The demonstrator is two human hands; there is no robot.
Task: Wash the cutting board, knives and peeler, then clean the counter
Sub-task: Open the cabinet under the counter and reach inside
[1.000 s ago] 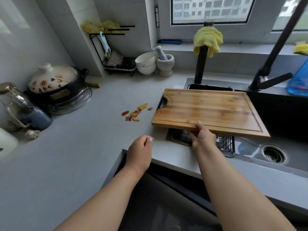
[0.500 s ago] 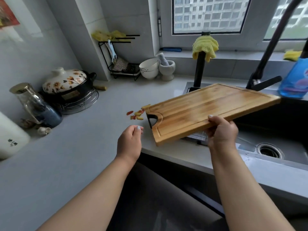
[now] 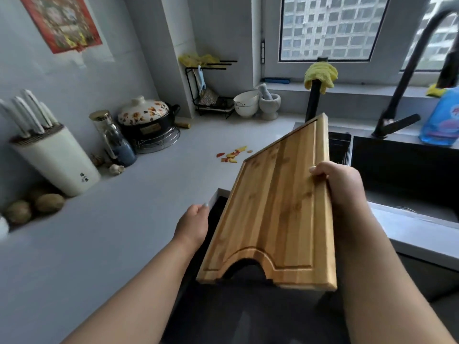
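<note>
My right hand [image 3: 340, 187] grips the right long edge of the wooden cutting board [image 3: 273, 214], thumb on top. The board is lifted off the counter and tilted, its cut-out handle end toward me, its far end above the sink's left rim. My left hand [image 3: 192, 225] hovers just left of the board with fingers loosely curled and holds nothing. Red and yellow vegetable scraps [image 3: 233, 153] lie on the grey counter [image 3: 139, 207]. White-handled knives [image 3: 29, 112] stand in a white knife block [image 3: 57, 160] at the far left. I see no peeler.
The dark sink [image 3: 402, 175] with a black faucet [image 3: 407, 78] is at the right, a blue bottle [image 3: 442, 120] behind it. A flowered pot [image 3: 146, 117], glass jar [image 3: 111, 137], bowls [image 3: 246, 103], mortar [image 3: 269, 105] and rack [image 3: 208, 88] line the back. Potatoes [image 3: 48, 202] lie at the left.
My right hand has lifted the board from over the sink and swung it round, so the handle end now points toward me. The left hand stayed beside it.
</note>
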